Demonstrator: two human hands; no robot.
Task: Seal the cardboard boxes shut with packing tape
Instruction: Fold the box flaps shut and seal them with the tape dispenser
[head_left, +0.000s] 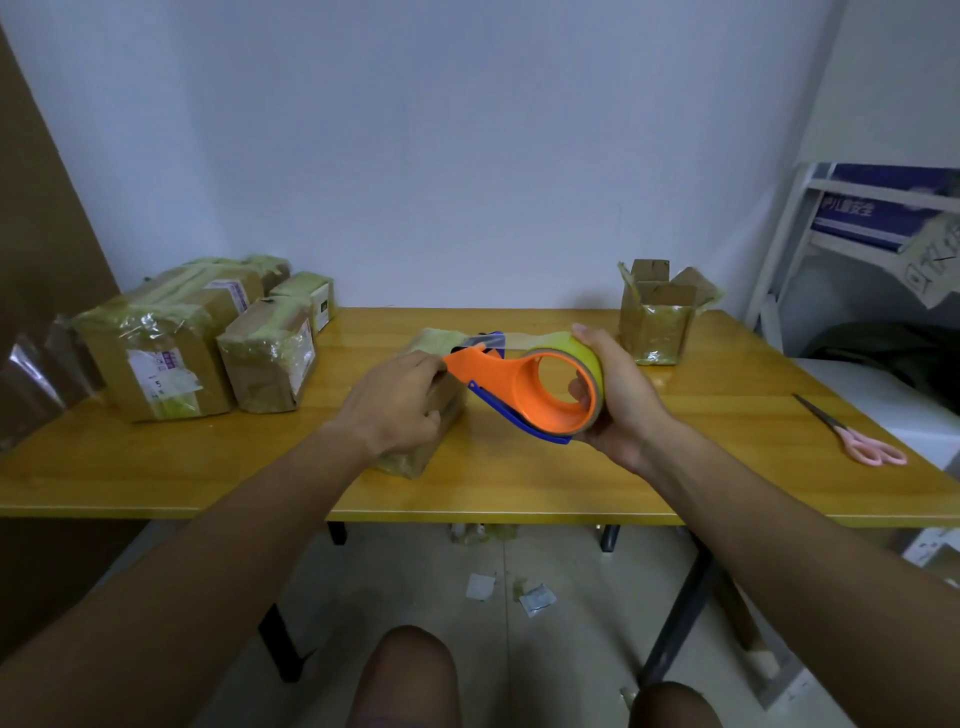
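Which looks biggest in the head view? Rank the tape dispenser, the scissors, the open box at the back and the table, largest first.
1. Table
2. Tape dispenser, though it sits nearer the camera than the open box, so this pair is unsure
3. Open box
4. Scissors

The yellow wooden tabletop (519, 478) carries taped cardboard boxes (156, 353), a small box (426, 415), an open box (657, 322) and pink-handled scissors (857, 439).
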